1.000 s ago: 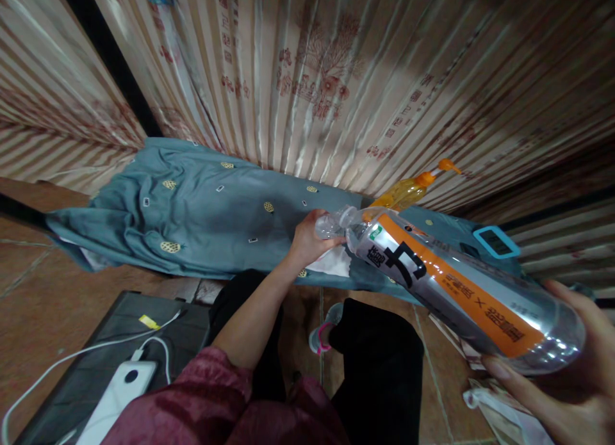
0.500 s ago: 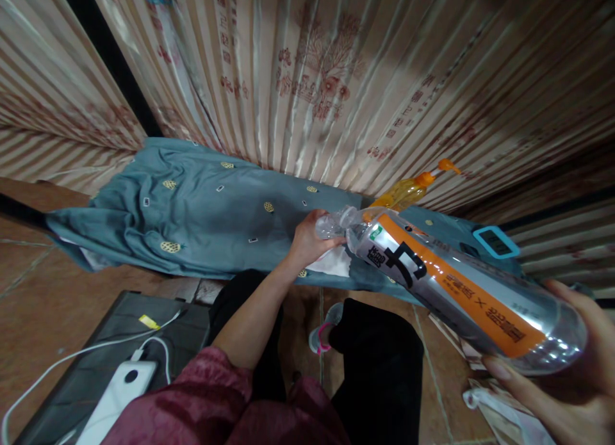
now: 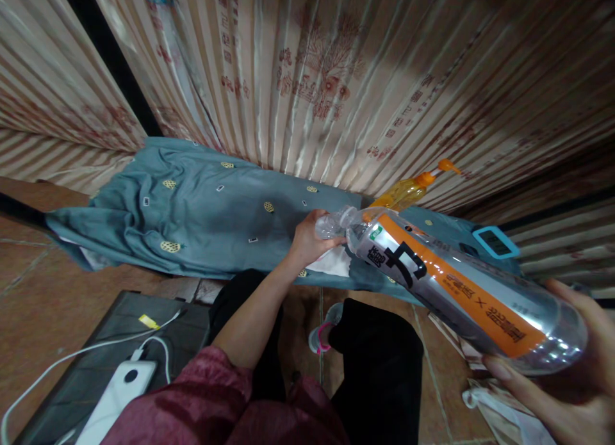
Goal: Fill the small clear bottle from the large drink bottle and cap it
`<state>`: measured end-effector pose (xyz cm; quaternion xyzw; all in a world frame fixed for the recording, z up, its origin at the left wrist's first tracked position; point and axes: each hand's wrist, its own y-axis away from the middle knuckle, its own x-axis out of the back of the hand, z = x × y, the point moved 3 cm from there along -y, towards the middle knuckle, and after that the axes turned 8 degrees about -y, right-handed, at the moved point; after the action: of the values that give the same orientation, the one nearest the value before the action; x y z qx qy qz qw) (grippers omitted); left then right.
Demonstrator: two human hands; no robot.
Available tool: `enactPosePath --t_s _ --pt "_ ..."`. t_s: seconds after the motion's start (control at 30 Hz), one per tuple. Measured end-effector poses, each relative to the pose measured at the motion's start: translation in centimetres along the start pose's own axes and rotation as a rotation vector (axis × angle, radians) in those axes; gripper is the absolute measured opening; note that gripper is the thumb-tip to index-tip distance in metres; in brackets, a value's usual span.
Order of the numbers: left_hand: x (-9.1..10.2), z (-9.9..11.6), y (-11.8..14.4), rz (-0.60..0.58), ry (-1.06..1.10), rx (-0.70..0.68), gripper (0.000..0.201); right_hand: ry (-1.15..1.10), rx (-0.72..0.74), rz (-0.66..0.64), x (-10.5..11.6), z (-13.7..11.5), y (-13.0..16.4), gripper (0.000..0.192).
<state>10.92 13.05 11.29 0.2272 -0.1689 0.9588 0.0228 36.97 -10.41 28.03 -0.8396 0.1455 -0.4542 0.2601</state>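
Note:
My right hand [image 3: 567, 381] grips the base of a large clear plastic bottle [image 3: 456, 291] with an orange and silver label. The bottle is tilted, its neck pointing left and up. At its neck, my left hand [image 3: 310, 240] has its fingers closed on a small clear plastic container [image 3: 330, 225]. The container's opening meets the bottle's mouth; how far one sits in the other I cannot tell. A folded white tissue [image 3: 332, 263] lies just below my left hand. Behind the bottle's neck stands an orange pump bottle [image 3: 403, 192] with yellow liquid.
A grey-green cloth with pineapple prints [image 3: 230, 202] covers the low table before a pleated curtain [image 3: 307, 67]. A blue-rimmed digital device [image 3: 497, 241] lies at the right. On a dark box [image 3: 187, 310] at lower left is a white power bank [image 3: 118, 400] with a cable.

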Motion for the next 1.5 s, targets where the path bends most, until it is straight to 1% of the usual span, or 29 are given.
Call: enactPosePath --t_s 0.13,0.27,0.33,0.47,0.6,0.73,0.83,1.03,1.13,1.27,1.5 --pt "0.0 -0.1 0.0 0.005 0.006 0.002 0.053 -0.025 -0.013 0.028 -0.3 -0.7 -0.1 0.103" --pt "-0.1 -0.2 0.0 0.008 0.025 -0.015 0.052 -0.002 -0.088 0.059 -0.8 -1.7 -0.4 0.096" --pt "-0.2 -0.2 0.0 0.005 0.028 -0.009 0.051 0.006 -0.094 0.066 -0.9 -1.9 -0.4 0.095" --pt "-0.1 -0.1 0.0 0.002 0.026 0.008 0.053 0.002 -0.093 0.064 -0.9 -1.9 -0.3 0.095" --pt "0.0 0.1 0.0 -0.008 0.02 0.022 0.052 -0.059 -0.16 0.07 -0.8 -1.6 0.0 0.099" --pt "0.0 0.1 0.0 0.002 0.023 0.015 0.05 -0.072 -0.172 0.085 -0.8 -1.6 0.1 0.103" --pt "0.0 0.0 0.0 0.005 0.012 0.016 0.051 -0.063 -0.178 0.085 -0.9 -1.5 0.1 0.101" --pt "0.1 0.0 0.0 -0.007 -0.022 0.009 0.051 -0.028 -0.143 0.084 -1.0 -1.7 0.0 0.097" --pt "0.0 -0.1 0.0 -0.008 -0.025 0.019 0.052 -0.028 -0.149 0.085 -1.0 -1.7 0.1 0.098" --pt "0.0 -0.3 0.0 0.004 -0.002 0.019 0.053 -0.013 -0.121 0.084 -1.0 -1.8 0.2 0.099" --pt "0.0 -0.4 0.0 0.0 0.003 0.01 0.049 -0.045 -0.164 0.109 -1.2 -1.7 0.1 0.103"
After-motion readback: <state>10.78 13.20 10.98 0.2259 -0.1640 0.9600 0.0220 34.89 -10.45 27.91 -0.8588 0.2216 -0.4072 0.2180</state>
